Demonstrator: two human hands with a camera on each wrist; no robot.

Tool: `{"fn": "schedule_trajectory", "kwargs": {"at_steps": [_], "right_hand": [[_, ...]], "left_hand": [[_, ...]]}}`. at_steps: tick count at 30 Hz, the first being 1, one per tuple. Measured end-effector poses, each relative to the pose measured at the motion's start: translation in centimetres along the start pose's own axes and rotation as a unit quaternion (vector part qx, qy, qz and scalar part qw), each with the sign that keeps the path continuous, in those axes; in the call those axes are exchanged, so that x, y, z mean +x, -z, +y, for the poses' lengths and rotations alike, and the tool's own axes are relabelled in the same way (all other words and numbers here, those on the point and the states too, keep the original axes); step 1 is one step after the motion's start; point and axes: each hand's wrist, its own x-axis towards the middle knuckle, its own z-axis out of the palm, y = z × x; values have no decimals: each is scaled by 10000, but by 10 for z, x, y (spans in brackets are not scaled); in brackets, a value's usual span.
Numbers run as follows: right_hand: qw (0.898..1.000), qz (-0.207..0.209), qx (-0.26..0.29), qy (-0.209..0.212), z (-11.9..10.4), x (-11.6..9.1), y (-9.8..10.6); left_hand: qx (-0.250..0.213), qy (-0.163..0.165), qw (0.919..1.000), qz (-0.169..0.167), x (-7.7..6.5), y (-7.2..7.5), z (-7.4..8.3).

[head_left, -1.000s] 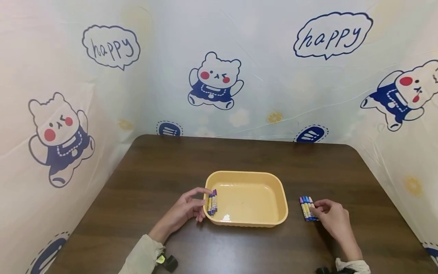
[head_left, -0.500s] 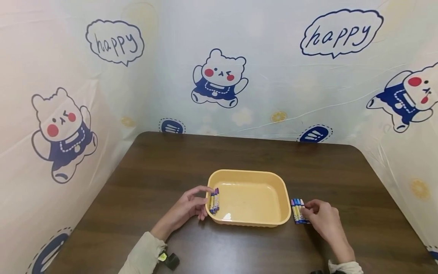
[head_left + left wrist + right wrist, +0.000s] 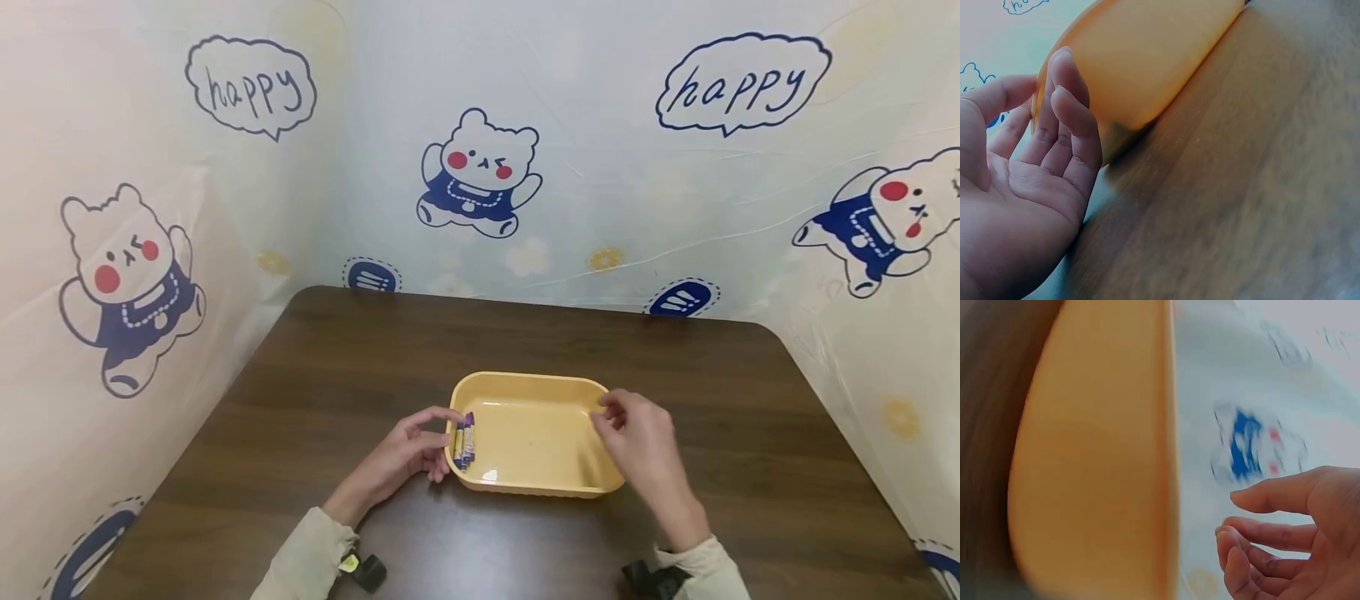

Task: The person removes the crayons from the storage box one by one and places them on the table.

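Observation:
A yellow plastic basin point(image 3: 536, 435) stands on the dark wooden table. Several crayons point(image 3: 464, 440) with yellow-and-blue wrappers stand close together inside it, along the left wall. My left hand point(image 3: 405, 457) holds the basin's left rim between thumb and index finger; in the left wrist view the other fingers curl loosely beside the outer wall. My right hand point(image 3: 647, 443) is over the right rim. In the right wrist view its thumb point(image 3: 1272, 494) is apart from the curved fingers, and nothing shows between them. The other group of crayons is out of sight in all current views.
The brown tabletop point(image 3: 360, 350) extends around the basin on all sides. A pale cloth backdrop point(image 3: 337, 167) printed with bears and "happy" bubbles encloses the back and both sides. Dark wrist cameras point(image 3: 369, 573) sit at both sleeves.
My right hand has moved left and up from the table beside the basin to its right rim. The crayons that were at its fingertips no longer show. My left hand keeps its hold.

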Motion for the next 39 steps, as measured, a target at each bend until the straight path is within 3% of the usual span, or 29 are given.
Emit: {"fn": "schedule_trajectory", "kwargs": {"at_steps": [2, 6, 11, 19, 22, 26, 32, 39], "right_hand": [[9995, -220, 102, 208, -16, 5, -18], [9925, -1156, 289, 271, -41, 7, -50], [9758, -2118, 458, 303, -56, 10, -77], [9432, -3230, 748, 228, -65, 5, -99], [9410, -3301, 662, 345, -69, 6, -106], [9475, -3138, 467, 396, -74, 10, -112], [9568, -2899, 70, 222, -80, 12, -118], [9598, -2807, -73, -37, -84, 8, -119]], "left_hand": [[-47, 13, 10000, -35, 0, 1, -2], [-59, 27, 10000, -1, -2, 2, -3], [-23, -55, 10000, -60, 2, -1, -2], [-23, -125, 9998, -142, 1, -4, -2], [-18, -165, 9998, -98, 1, -3, 0], [-1, -214, 9998, -9, 2, -1, 3], [0, -207, 9998, -13, 3, -2, 3], [29, -173, 9998, 43, -1, -4, 3]]}}
